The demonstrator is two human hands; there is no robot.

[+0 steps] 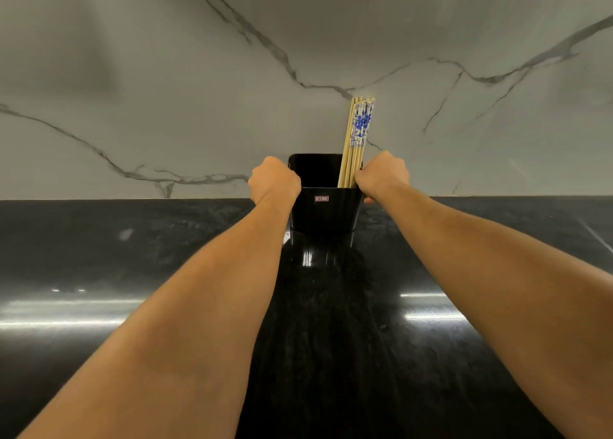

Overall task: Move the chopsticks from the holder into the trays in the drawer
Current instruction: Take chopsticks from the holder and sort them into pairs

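Note:
A black holder [326, 211] with a small red-edged label stands at the back of the glossy black counter, against the marble wall. Several wooden chopsticks [356, 140] with blue-and-white tops stand upright in its right side. My left hand [273, 180] grips the holder's left rim. My right hand [383, 175] grips the right rim, just beside the chopsticks. Both arms stretch forward over the counter. No drawer or tray is in view.
The black counter [99, 272] spans the whole width and reflects ceiling lights. Behind it rises a pale marble wall [166, 90] with dark veins.

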